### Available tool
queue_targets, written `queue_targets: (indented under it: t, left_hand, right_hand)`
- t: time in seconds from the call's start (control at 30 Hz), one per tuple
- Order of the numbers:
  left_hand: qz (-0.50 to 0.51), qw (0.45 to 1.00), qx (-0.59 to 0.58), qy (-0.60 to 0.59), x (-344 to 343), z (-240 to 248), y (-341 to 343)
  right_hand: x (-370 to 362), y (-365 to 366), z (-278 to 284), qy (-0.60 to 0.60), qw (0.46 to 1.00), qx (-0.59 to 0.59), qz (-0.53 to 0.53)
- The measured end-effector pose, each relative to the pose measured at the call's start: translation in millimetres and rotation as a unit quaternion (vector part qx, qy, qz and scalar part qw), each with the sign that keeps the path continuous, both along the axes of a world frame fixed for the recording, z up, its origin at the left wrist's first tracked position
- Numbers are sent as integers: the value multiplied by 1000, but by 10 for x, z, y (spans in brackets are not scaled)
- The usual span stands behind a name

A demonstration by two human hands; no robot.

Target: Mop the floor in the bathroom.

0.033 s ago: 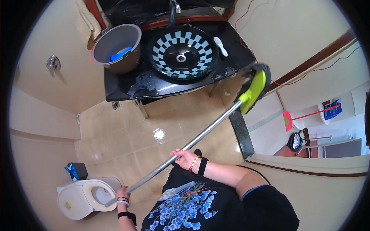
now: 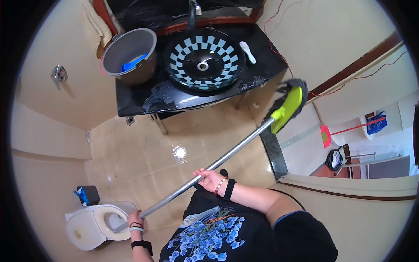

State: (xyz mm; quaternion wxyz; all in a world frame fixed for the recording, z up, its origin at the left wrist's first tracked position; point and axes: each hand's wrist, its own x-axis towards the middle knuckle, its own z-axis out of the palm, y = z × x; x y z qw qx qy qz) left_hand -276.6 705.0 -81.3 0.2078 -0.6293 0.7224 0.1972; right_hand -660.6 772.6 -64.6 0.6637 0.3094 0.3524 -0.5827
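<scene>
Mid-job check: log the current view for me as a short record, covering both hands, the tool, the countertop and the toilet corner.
Left hand: gripping the lower-left end of a metal pole
Right hand: holding the pole partway along
Mop head: lime-green with dark fringe, at the pole's upper-right end; contact with floor or wall unclear
Countertop: black, with wet patches
On countertop: checkered basin; bucket with blue item inside; white brush
Toilet corner: toilet, lid raised; dark bin beside it
</scene>
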Motion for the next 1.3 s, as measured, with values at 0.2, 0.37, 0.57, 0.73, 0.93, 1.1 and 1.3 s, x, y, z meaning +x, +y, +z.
queue_targets:
  t: [0.2, 0.37, 0.57, 0.73, 0.93, 1.1, 1.3]
  left_hand:
    - [-224, 939, -257, -33, -1346, 1057, -325]
    - [-418, 793, -442, 33, -2847, 1689, -5]
    - [-585, 673, -451, 28, -3875, 1843, 519]
    - [-704, 554, -437, 80, -4373, 1624, 808]
    - [-745, 563, -313, 176, -4759, 1055, 1124]
    - [-623, 671, 139, 376, -4710, 664, 1090]
    - [-367, 825, 146, 403, -4874, 883, 806]
  right_hand:
    - [-707, 380, -607, -62, 988, -8, -138]
    - [-1268, 749, -926, -80, 945, 23, -317]
    - [-1561, 1171, -1358, -151, 916, 47, -370]
    - [-1684, 1504, -1607, -184, 895, 20, -406]
    - [-1781, 1558, -1664, -59, 900, 59, -428]
    - [-2075, 1500, -1629, -37, 890, 51, -451]
    - [-2190, 1564, -1558, -83, 879, 56, -467]
